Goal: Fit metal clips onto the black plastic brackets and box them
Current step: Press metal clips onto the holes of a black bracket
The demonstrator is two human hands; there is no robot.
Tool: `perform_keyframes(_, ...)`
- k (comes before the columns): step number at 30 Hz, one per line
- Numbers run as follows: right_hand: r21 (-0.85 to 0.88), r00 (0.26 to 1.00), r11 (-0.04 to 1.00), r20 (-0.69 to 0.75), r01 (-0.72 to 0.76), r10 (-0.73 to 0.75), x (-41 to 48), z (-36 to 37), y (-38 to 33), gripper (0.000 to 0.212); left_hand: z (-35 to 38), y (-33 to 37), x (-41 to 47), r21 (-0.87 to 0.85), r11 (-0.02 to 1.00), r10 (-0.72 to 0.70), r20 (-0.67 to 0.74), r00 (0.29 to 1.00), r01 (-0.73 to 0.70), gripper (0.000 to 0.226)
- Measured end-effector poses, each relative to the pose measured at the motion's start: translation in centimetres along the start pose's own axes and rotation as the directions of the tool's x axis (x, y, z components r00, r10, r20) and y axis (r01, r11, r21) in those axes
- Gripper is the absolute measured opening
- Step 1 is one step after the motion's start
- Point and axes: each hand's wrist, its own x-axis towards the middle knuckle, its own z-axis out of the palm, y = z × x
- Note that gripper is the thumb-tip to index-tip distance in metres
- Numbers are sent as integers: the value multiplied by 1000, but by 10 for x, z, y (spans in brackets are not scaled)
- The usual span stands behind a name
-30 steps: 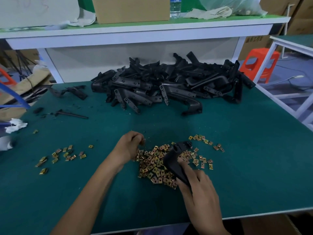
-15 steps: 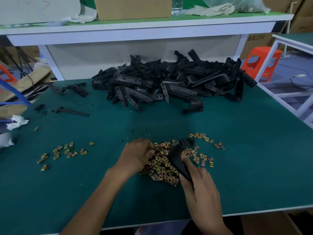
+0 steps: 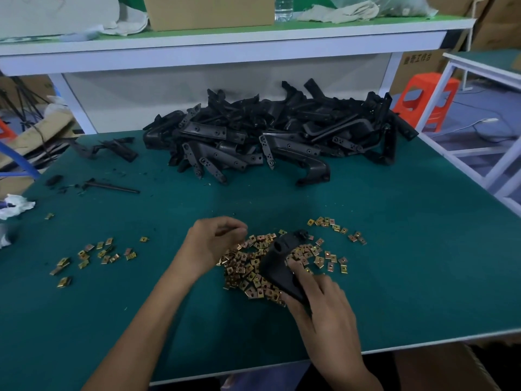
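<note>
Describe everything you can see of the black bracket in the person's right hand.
The black bracket looks like matte moulded plastic: long, slightly curved, with a round hole near its upper part and a knobbly far end. It slants over the pile of brass-coloured clips, far end pointing away from the person. The right hand grips its near end, fingers on top. No fitted clip shows.

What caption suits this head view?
Right hand grips a black bracket over the metal clips; left hand curls at the pile's edge.
</note>
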Motion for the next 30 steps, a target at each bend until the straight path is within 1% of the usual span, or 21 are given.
perform_keyframes(2,-35,999,999,25,30,-29,1,-1,-2,55,-4,4,-8,-100,995,-14,58,998,20,12)
perform_keyframes(4,-87,996,994,64,67,-61,1,-2,-3,60,-7,9,-17,-155,988,2,106,994,15,11)
perform_keyframes(6,-109,993,990,86,94,-84,1,-3,-4,62,-9,15,-26,-208,978,24,86,996,-6,4)
perform_keyframes(9,-104,991,989,100,102,-92,0,-5,-4,62,-10,24,-39,-249,968,31,40,999,-20,11)
perform_keyframes(11,-105,990,988,92,112,-102,0,-5,-4,61,-9,25,-45,-302,953,-9,30,1000,17,13)
perform_keyframes(13,-114,991,986,78,119,-110,0,-5,-5,60,-8,25,-50,-338,940,-42,48,998,56,10)
perform_keyframes(16,-128,990,982,53,137,-132,0,-3,-4,59,-10,25,-59,-287,957,-19,108,994,49,19)
perform_keyframes(20,-153,987,975,35,162,-158,0,-1,-3,62,-17,29,-70,-190,981,-7,179,984,41,17)
perform_keyframes(22,-165,987,973,21,161,-160,0,1,-2,65,-18,31,-76,-154,987,-8,184,983,37,19)
perform_keyframes(27,-164,983,970,-7,180,-184,-1,2,-1,70,-14,37,-87,-138,989,-25,200,979,53,24)
perform_keyframes(30,-164,979,967,-15,196,-201,-2,3,-1,71,-16,39,-87,-161,983,-50,213,976,86,21)
